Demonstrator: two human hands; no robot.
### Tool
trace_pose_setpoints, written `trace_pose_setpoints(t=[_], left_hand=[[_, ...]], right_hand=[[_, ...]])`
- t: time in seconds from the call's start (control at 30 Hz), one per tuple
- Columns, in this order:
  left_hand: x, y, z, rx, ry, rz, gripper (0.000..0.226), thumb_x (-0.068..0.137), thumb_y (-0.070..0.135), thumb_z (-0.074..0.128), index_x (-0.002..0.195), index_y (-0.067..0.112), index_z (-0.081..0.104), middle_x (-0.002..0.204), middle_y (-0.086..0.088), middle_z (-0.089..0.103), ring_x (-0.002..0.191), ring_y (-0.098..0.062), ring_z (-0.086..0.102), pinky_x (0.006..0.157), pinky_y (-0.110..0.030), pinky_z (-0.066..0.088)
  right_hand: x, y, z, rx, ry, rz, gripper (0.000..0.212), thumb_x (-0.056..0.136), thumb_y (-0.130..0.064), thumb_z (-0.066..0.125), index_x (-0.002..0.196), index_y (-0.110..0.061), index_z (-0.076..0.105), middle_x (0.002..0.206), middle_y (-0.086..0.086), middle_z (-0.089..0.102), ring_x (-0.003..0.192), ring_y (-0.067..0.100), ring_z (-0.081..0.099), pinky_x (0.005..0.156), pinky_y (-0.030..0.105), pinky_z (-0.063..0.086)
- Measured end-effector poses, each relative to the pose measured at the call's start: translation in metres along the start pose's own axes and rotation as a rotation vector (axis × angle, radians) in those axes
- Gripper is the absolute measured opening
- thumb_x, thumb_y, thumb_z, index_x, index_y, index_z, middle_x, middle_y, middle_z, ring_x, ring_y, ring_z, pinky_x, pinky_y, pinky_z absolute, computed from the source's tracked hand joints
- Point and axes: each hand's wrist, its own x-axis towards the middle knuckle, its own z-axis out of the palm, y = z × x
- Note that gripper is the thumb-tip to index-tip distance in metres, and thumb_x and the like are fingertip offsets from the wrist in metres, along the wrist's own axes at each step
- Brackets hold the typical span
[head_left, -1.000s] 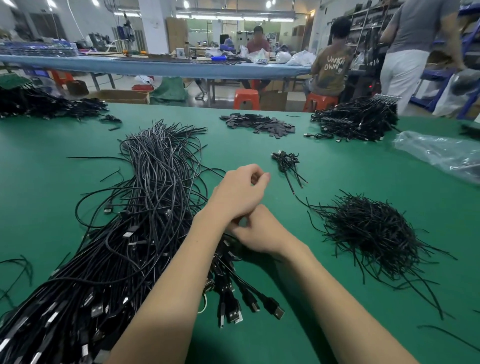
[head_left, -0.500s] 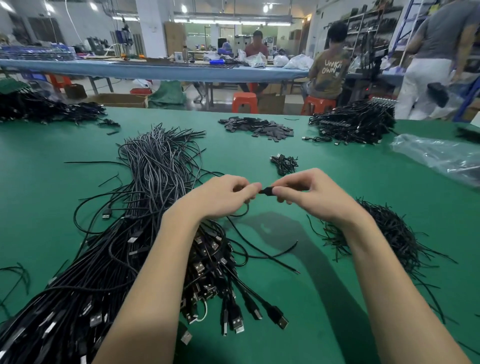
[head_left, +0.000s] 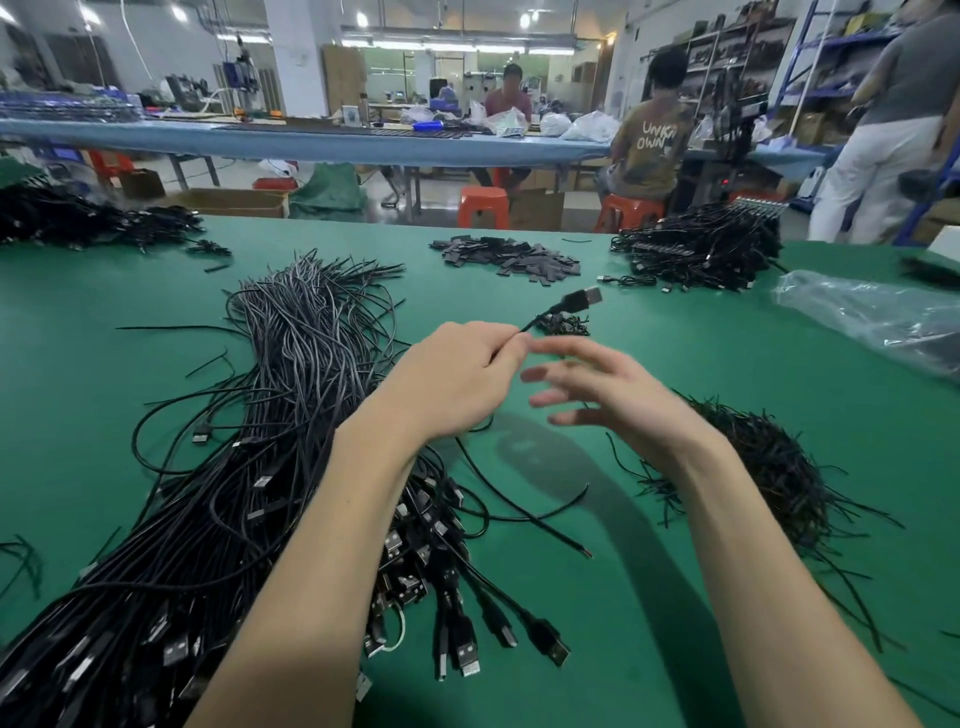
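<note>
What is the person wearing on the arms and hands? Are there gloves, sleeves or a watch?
Nothing is worn there. The left hand and the right hand have no gloves, and no ring shows. The left forearm and the right forearm are bare up to the picture's edge: no sleeve, watch or bracelet is in view.

A factory assembly floor: long green worktable (head_left: 675, 364) heaped with USB cables (head_left: 291, 374), workers (head_left: 649, 135) on stools, stocked shelving (head_left: 737, 57).
</note>
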Motion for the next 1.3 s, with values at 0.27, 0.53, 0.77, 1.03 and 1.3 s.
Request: trace_pose_setpoints(t=[0.27,0.53,0.77,1.03,1.3], left_hand=[[0.001,0.049,0.021,-0.228,0.125,0.123,0.043,0.106,0.029,0.041,0.066,0.013,0.044,0.059,0.004,0.048,0.061,-0.015,0.045,0.066,-0.037,0.039],[0.005,0.049,0.010,-0.788,0.198,-0.036,0.040,0.108,0.025,0.036,0.074,0.013,0.053,0.058,0.003,0.043,0.056,-0.013,0.038,0.053,-0.027,0.033],[0.010,0.042,0.006,-1.451,0.204,-0.294,0.034,0.108,0.024,0.033,0.081,0.015,0.050,0.060,0.005,0.042,0.058,-0.011,0.044,0.058,-0.020,0.039],[0.008,0.044,-0.001,-1.664,0.056,-0.265,0.033,0.109,0.024,0.033,0.084,0.014,0.052,0.064,0.004,0.046,0.061,-0.012,0.049,0.063,-0.022,0.046],[0.012,0.014,-0.006,-1.906,0.187,-0.377,0.028,0.105,0.020,0.037,0.083,0.011,0.050,0.066,0.000,0.048,0.063,-0.016,0.047,0.067,-0.029,0.049]], right_hand=[[-0.004,0.004,0.026,-0.126,-0.134,-0.125,0.036,0.092,0.010,0.055,0.108,-0.021,0.061,0.093,-0.014,0.075,0.090,-0.009,0.068,0.079,0.012,0.052],[-0.001,0.004,0.023,-0.008,-0.139,-0.133,0.013,0.098,-0.023,0.059,0.104,-0.023,0.071,0.102,-0.010,0.075,0.105,0.003,0.066,0.110,0.034,0.047],[-0.003,0.005,0.028,-0.086,-0.229,-0.116,0.034,0.100,-0.010,0.061,0.134,-0.007,0.055,0.140,-0.001,0.061,0.129,0.007,0.057,0.107,0.024,0.045],[0.009,0.008,0.063,-0.407,-0.100,-0.206,0.029,0.100,-0.004,0.049,0.072,0.002,0.052,0.068,0.006,0.044,0.065,0.017,0.035,0.058,0.041,0.033],[-0.016,-0.007,-0.002,0.017,-0.225,-0.114,0.044,0.106,-0.021,0.045,0.068,-0.006,0.063,0.105,0.021,0.075,0.125,0.024,0.063,0.108,0.030,0.047]])
